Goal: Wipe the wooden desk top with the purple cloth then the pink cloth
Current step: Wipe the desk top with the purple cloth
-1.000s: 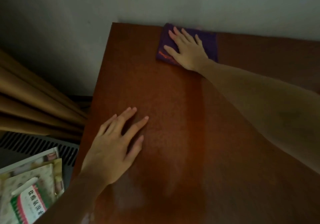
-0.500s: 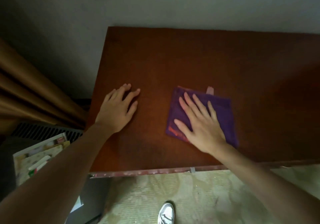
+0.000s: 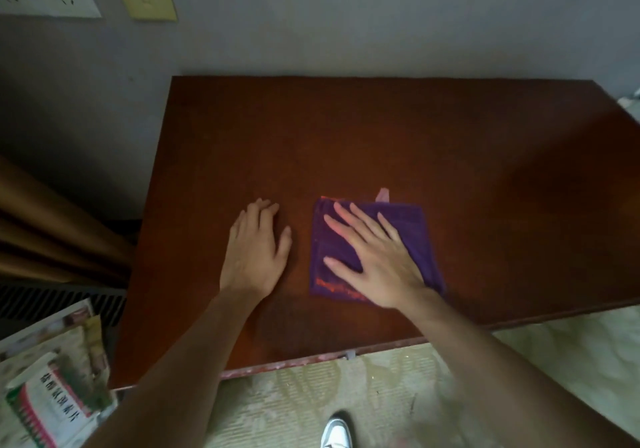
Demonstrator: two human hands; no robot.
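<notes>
Since half a second ago, left hand point(image 3: 254, 257) has drawn nearer the purple cloth point(image 3: 370, 250); a second ago that cloth lay at the surface's far edge by the wall. No containers in view; books point(image 3: 52, 388) stacked low left beside the surface. Cloth folded square, flat on wooden surface point(image 3: 381, 142), near its front edge, reddish trim at the near hem, a pale tab poking out of its far side. Right hand point(image 3: 374, 260) lies palm-down on cloth, fingers spread wide. Left hand flat on bare wood just beside cloth, fingers close together, holding nothing. White shoe point(image 3: 336, 433) on floor below.
</notes>
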